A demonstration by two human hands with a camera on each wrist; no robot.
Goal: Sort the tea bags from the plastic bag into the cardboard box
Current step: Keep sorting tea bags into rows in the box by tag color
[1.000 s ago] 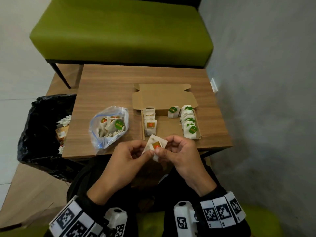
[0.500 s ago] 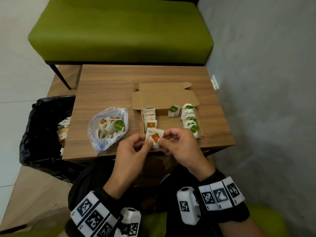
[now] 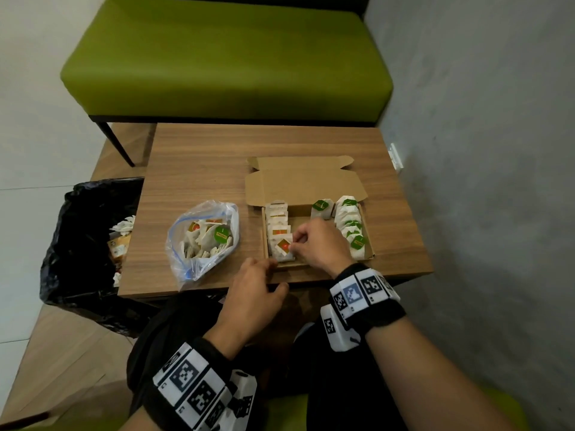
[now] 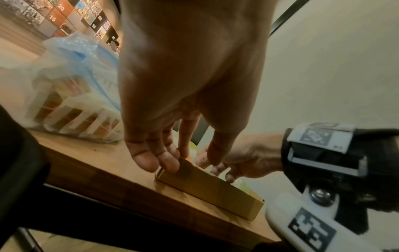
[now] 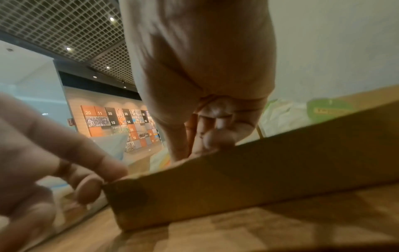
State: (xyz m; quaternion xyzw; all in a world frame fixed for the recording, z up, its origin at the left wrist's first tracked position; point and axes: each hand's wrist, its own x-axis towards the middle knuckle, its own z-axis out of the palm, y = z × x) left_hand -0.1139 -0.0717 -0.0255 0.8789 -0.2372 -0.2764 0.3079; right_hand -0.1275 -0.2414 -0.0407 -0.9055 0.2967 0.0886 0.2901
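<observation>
An open cardboard box [image 3: 303,188] sits on the wooden table [image 3: 202,157]. Inside, red-tagged tea bags [image 3: 278,219] line its left side and green-tagged tea bags [image 3: 351,231] its right. My right hand [image 3: 294,244] is inside the box and pinches a red-tagged tea bag [image 3: 281,247] at the front of the left row. My left hand [image 3: 275,273] holds nothing. In the left wrist view its fingertips [image 4: 168,166] rest on the near left corner of the box [image 4: 211,187]. A clear plastic bag [image 3: 202,241] with more tea bags lies to the left of the box.
A bin lined with a black bag [image 3: 81,244] stands against the table's left side, with scraps in it. A green bench [image 3: 224,57] sits behind the table and a grey wall [image 3: 482,150] runs along the right. The box is near the table's front edge.
Both hands carried the red-tagged tea bag forward from in front of the table into the box. The left hand let go of it and now touches the box corner.
</observation>
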